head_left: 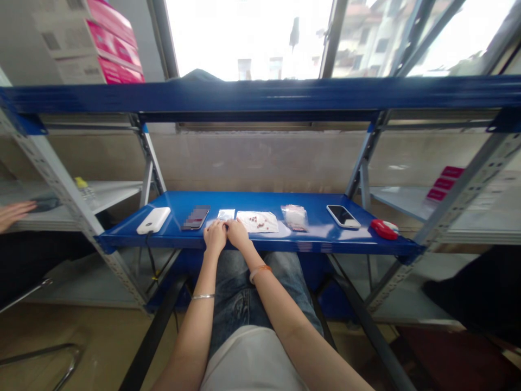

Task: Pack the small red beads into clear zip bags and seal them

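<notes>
My left hand and my right hand meet at the front edge of the blue shelf. The fingers of both are curled in and their tips come together. Whatever they pinch, if anything, is too small or hidden to make out. Just beyond the fingertips lies a small clear-and-white packet. Right of it, beside my right hand, a white paper or cloth sheet bears several small reddish-brown pieces. A clear plastic bag with whitish contents rests farther right.
Left of my hands are a dark phone and a white power bank with a cable. To the right lie a white-framed phone and a red object. A blue beam crosses above. Another person's hand shows far left.
</notes>
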`<state>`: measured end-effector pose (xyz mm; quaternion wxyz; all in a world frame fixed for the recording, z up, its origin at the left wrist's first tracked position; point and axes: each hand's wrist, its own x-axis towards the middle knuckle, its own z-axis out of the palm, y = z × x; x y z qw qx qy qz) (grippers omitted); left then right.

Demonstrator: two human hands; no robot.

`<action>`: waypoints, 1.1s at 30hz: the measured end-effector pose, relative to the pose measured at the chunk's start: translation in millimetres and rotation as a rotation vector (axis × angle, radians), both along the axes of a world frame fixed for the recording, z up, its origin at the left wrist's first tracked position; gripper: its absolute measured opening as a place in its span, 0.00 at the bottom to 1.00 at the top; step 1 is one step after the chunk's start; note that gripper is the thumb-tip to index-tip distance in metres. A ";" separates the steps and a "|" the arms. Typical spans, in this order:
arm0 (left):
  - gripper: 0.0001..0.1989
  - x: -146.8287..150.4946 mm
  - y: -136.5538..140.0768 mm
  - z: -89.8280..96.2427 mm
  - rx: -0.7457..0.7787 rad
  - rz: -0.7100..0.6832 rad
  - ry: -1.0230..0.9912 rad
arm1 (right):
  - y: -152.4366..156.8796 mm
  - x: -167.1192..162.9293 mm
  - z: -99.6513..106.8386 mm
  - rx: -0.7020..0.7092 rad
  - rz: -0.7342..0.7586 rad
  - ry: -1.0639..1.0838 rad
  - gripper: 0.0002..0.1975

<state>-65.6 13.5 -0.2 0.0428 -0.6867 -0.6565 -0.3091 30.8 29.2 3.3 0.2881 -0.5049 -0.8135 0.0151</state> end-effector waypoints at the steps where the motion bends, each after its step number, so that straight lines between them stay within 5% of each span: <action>1: 0.16 0.4 -0.6 0.0 0.001 0.020 0.001 | 0.0 0.1 -0.3 0.002 0.007 -0.001 0.16; 14: 0.20 1.6 0.2 -1.7 0.045 0.082 -0.034 | -9.6 -0.6 1.9 0.068 -0.156 0.044 0.14; 23: 0.24 2.1 0.7 -3.1 0.062 0.111 -0.089 | -8.4 4.0 -1.2 0.087 -0.107 0.192 0.18; 27: 0.25 1.3 2.0 -3.7 0.124 0.079 -0.183 | -15.3 41.8 2.7 0.161 -0.188 0.333 0.19; 33: 0.21 20.9 -2.3 3.6 0.195 -0.073 -0.340 | -28.7 134.8 23.9 0.118 -0.687 0.505 0.19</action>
